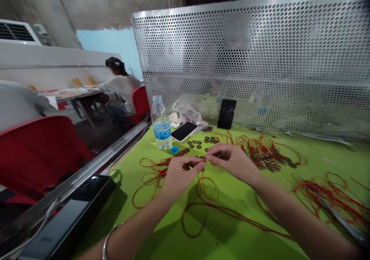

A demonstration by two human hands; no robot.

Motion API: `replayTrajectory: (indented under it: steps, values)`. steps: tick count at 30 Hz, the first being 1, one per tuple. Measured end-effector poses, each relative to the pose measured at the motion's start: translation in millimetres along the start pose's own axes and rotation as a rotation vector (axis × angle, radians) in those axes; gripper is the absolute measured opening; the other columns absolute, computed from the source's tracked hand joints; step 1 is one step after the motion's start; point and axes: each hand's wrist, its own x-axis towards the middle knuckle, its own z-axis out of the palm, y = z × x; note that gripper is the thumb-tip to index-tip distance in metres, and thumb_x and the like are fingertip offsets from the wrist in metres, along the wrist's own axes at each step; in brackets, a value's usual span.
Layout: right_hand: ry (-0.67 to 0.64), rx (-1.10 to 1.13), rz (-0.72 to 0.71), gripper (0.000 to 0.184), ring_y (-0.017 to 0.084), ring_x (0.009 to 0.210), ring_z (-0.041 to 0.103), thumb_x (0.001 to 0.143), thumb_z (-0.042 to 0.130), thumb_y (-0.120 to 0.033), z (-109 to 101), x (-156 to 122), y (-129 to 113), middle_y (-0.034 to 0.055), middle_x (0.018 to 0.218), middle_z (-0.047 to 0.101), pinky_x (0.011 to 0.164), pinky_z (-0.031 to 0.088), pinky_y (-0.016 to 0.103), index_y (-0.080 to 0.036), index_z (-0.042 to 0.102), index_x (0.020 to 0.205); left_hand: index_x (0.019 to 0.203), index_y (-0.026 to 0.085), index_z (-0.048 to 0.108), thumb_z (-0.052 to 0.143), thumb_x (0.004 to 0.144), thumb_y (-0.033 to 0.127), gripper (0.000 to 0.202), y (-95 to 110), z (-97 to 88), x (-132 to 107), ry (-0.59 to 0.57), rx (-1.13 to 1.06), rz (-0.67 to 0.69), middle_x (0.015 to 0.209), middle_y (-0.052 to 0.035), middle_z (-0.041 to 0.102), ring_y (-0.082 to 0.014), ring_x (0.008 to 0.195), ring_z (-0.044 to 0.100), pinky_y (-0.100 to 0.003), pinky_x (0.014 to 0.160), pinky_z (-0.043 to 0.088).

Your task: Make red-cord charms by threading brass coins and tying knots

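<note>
My left hand (181,172) and my right hand (229,160) meet over the middle of the green tabletop (162,229). Each pinches the same red cord (199,181) between thumb and forefinger, the fingertips nearly touching. Below them the cord hangs in loops and trails to the right across the table. Behind my hands lie several dark round coins with holes (194,143). More red cord (150,171) lies looped left of my left hand. Right of my right hand rests a heap of coins strung on red cords (267,157).
A capless water bottle (161,127) stands back left, its blue cap (174,149) beside it. One phone (185,131) lies flat; another (227,114) leans upright. Scissors (341,219) lie among red cords at right. A black box (72,217) sits front left. A perforated metal screen (260,71) borders the back.
</note>
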Motion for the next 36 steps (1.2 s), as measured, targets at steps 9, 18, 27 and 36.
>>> replayTrajectory:
  steps: [9, 18, 27, 36]
  values:
    - [0.032, -0.003, -0.045, 0.015, 0.014, 0.071, 0.059, 0.077, 0.062, -0.032, 6, -2, 0, 0.0042, 0.079, 0.064, 0.064, 0.048, 0.026, -0.019, 0.069, 0.076, 0.072, 0.019, 0.072, 0.063, 0.074, 0.03, 0.014, 6, -2.2, -4, 0.037, 0.136, 0.061, 0.066, -0.0013, 0.069, -0.0144, 0.062, 0.06, -0.023, 0.055, 0.044]
    - [0.059, 0.007, -0.055, 0.013, 0.015, 0.073, 0.06, 0.076, 0.063, -0.031, 10, -3, 0, 0.0047, 0.081, 0.064, 0.065, 0.049, 0.027, -0.02, 0.07, 0.077, 0.073, 0.015, 0.07, 0.069, 0.068, 0.034, 0.02, 0, 0.6, 0, -0.008, -0.144, -0.015, 0.072, -0.0041, 0.069, -0.0151, 0.068, 0.062, -0.025, 0.066, 0.049]
    - [-0.035, 0.155, 0.045, 0.019, 0.016, 0.086, 0.062, 0.079, 0.058, -0.028, 2, 0, 4, 0.0038, 0.095, 0.067, 0.081, 0.049, 0.031, -0.022, 0.07, 0.092, 0.067, 0.015, 0.066, 0.072, 0.063, 0.033, 0.02, -1, -1.2, 4, 0.06, -0.243, -0.082, 0.062, -0.0019, 0.065, -0.0115, 0.058, 0.058, -0.024, 0.059, 0.048]
    - [0.011, 0.37, 0.078, 0.017, 0.014, 0.074, 0.062, 0.07, 0.067, -0.03, 5, -1, -4, 0.0028, 0.083, 0.067, 0.074, 0.053, 0.029, -0.02, 0.071, 0.084, 0.067, 0.014, 0.067, 0.07, 0.065, 0.03, 0.016, -6, -0.7, 5, -0.014, -0.205, 0.006, 0.063, -0.0019, 0.064, -0.0105, 0.059, 0.055, -0.022, 0.059, 0.044]
